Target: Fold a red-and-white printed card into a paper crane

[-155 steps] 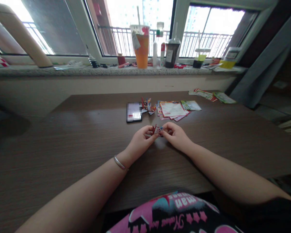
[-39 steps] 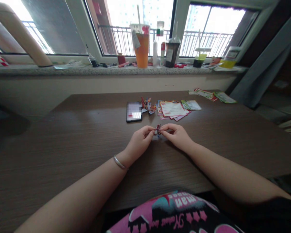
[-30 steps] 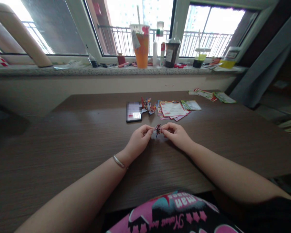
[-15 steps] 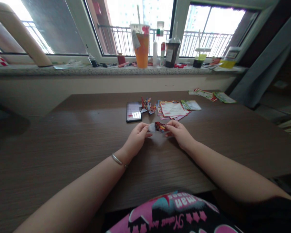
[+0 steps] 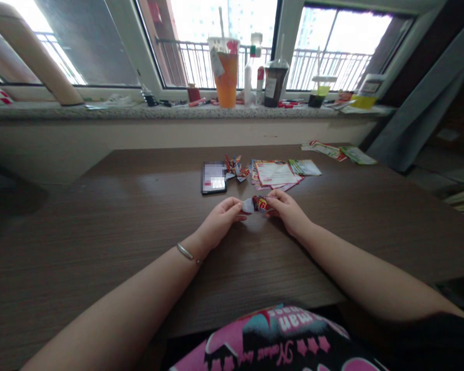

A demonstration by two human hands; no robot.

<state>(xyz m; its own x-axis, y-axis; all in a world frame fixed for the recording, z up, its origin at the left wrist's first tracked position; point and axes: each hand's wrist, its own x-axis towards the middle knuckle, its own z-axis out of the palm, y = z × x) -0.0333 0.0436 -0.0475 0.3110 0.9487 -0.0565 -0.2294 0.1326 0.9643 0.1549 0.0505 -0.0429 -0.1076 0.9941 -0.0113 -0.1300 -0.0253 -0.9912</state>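
A small folded piece of printed paper [image 5: 255, 204], red and white, is held just above the brown table [image 5: 119, 232]. My left hand [image 5: 221, 222], with a silver bangle on the wrist, pinches its left end. My right hand [image 5: 288, 210] pinches its right end. Both hands have their fingers closed on the paper, which is stretched out between them.
A black phone [image 5: 214, 178] lies just beyond the hands, beside several small folded paper figures [image 5: 236, 168] and a stack of printed leaflets [image 5: 275, 174]. More leaflets [image 5: 338, 152] lie at the table's far right. Drink cups [image 5: 226, 72] and bottles stand on the windowsill.
The paper piece was bunched small between my fingertips. It now spreads wider between the hands, which have shifted slightly away from me.
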